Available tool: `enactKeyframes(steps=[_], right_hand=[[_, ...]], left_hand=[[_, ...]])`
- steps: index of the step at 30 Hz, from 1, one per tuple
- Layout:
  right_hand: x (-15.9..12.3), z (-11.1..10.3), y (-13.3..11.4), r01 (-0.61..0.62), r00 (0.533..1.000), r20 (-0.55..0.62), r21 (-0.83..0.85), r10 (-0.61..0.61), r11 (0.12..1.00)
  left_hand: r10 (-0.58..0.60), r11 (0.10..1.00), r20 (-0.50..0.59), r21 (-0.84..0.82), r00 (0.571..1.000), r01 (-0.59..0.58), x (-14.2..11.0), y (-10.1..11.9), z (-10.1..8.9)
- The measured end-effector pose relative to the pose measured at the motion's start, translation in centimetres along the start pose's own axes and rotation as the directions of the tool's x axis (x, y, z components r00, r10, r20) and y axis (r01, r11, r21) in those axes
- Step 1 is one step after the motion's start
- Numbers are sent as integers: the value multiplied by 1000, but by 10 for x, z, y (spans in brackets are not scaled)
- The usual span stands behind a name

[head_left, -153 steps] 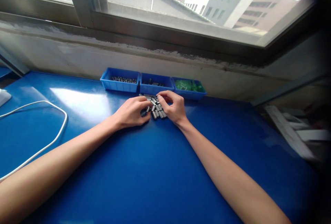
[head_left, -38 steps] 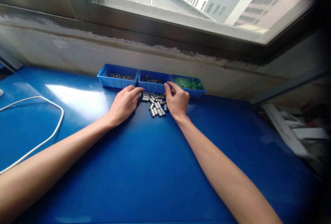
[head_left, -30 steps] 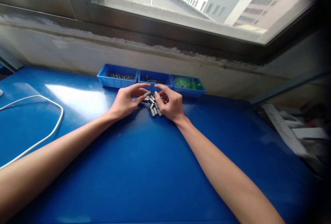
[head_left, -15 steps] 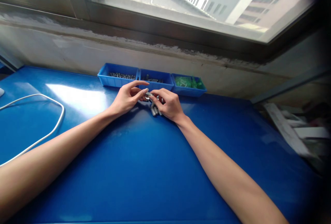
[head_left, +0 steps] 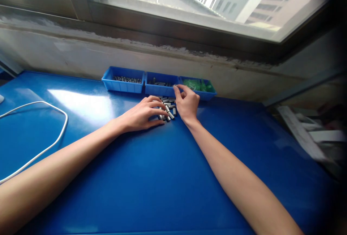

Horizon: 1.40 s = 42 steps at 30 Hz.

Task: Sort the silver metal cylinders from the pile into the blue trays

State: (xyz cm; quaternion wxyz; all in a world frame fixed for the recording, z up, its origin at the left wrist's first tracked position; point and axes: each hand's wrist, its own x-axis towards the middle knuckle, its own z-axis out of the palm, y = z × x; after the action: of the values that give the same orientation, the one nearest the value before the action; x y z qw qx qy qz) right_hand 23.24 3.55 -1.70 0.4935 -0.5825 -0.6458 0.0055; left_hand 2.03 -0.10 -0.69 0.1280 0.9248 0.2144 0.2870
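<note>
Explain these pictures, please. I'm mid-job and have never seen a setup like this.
There is no machine: these are a person's bare hands, seen by one camera worn on the head, looking forward and down. On the blue table lies a loose pile of small metal pieces. The left hand spreads its fingers over it. The right hand is beside it, fingertips close together; whether they pinch anything is too small to tell. Behind stand three blue bins in a row, the right one holding something green. A white cable lies at left.
</note>
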Motion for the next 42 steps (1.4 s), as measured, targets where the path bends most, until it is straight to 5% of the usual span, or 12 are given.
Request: enactKeyframes(steps=[4, 15, 18, 20, 23, 28, 35, 42], right_hand=[[-1, -1, -3, 14, 1000, 27, 25, -15, 1000], [-3, -4, -10, 45, 996, 79, 97, -53, 994], [-4, -4, -11, 52, 995, 84, 106, -61, 993], [-4, -4, -12, 65, 993, 89, 108, -75, 992], [-5, -5, -13, 99, 988, 104, 108, -111, 989], [-10, -8, -18, 216, 952, 189, 135, -239, 967], [-17, -13, -22, 470, 811, 287, 200, -510, 860], [-17, -9, -19, 496, 806, 262, 193, -531, 847]], left_hand=[[4, 1000, -76, -1, 997, -4, 0, -3, 1], [-34, 997, -37, 75, 999, 37, -1, 0, -1], [-54, 998, -121, 25, 991, 57, -1, 0, 0], [-121, 993, -244, -45, 962, 113, 0, 0, -1], [-305, 949, -410, -203, 860, 240, 1, 0, -5], [-604, 726, -336, -607, 722, 324, 2, -3, -8], [-660, 586, -261, -766, 704, 264, 2, -6, -10], [-664, 608, -284, -744, 691, 278, 3, -6, -11]])
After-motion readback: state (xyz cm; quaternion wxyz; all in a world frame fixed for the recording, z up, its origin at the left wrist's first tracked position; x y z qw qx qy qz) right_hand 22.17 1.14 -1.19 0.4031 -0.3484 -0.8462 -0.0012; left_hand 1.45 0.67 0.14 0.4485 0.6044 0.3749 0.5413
